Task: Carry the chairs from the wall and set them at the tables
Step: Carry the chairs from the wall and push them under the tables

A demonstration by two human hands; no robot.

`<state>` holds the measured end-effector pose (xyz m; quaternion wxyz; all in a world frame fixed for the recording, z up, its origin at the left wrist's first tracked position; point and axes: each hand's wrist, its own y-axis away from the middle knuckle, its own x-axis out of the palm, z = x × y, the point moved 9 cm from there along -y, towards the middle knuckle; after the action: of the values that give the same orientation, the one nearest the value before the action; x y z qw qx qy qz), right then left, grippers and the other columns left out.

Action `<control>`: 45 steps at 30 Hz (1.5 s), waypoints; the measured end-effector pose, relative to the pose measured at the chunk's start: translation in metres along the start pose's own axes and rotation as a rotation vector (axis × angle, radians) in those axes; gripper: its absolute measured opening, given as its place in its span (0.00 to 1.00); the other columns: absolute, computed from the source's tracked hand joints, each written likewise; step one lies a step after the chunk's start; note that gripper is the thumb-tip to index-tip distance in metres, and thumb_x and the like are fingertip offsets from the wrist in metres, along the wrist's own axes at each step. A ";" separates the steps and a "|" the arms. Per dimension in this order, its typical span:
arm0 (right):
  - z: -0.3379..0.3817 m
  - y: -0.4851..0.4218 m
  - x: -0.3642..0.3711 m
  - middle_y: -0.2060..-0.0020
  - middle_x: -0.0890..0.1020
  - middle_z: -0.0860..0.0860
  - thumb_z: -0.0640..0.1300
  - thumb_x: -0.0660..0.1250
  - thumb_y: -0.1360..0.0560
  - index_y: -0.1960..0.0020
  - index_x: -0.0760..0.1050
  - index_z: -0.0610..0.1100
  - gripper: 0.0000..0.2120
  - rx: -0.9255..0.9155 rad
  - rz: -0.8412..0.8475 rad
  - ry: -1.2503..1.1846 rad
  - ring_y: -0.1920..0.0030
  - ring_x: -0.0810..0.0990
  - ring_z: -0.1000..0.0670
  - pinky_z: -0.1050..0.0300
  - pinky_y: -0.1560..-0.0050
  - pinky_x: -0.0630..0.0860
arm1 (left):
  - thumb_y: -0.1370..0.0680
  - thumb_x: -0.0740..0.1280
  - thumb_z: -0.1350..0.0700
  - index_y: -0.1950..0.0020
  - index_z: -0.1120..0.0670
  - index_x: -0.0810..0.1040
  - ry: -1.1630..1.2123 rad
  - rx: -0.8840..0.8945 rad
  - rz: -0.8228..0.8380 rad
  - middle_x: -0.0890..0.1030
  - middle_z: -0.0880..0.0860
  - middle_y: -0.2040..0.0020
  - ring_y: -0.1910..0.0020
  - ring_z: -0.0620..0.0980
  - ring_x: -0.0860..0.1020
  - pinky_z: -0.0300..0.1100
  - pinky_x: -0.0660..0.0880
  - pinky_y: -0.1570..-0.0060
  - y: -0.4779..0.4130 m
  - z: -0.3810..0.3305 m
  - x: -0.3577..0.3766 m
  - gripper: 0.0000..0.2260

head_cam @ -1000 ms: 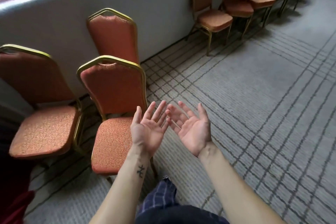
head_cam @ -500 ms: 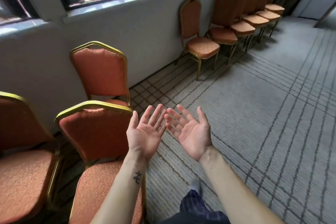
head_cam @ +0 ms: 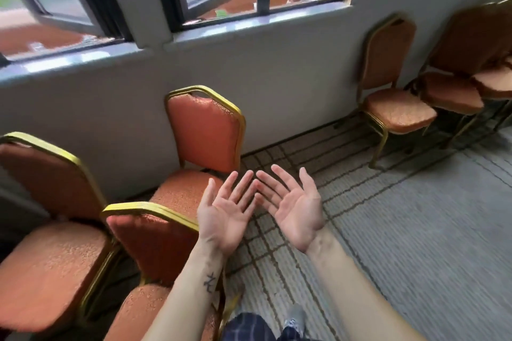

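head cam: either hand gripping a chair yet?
No, the left hand and right hand are both held palm-up with straight fingers, holding nothing, beside the nearest chair.

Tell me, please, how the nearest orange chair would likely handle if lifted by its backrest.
The nearest chair probably stays rigid, given its gold metal frame. Held by the backrest top, its padded seat would likely swing it off level. The glossy frame may feel slippery.

Left hand (head_cam: 225,219), right hand (head_cam: 295,216) — fingertips (head_cam: 249,175) perhaps touching
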<state>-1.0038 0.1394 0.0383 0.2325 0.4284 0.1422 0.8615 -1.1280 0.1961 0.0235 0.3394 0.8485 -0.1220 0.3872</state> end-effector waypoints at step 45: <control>-0.316 -0.209 0.294 0.36 0.82 0.40 0.49 0.58 0.18 0.27 0.70 0.42 0.22 1.280 0.969 1.042 0.35 0.81 0.39 0.39 0.27 0.69 | 0.15 0.53 0.39 0.23 0.56 0.69 1.019 1.167 -0.929 0.81 0.59 0.32 0.29 0.58 0.76 0.58 0.63 0.23 -0.019 -0.188 -0.198 0.27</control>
<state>-1.3543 0.4567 -0.0442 -0.5201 0.0491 0.4789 0.7055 -1.3597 0.3256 -0.0440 -0.0100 0.5752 0.6140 0.5404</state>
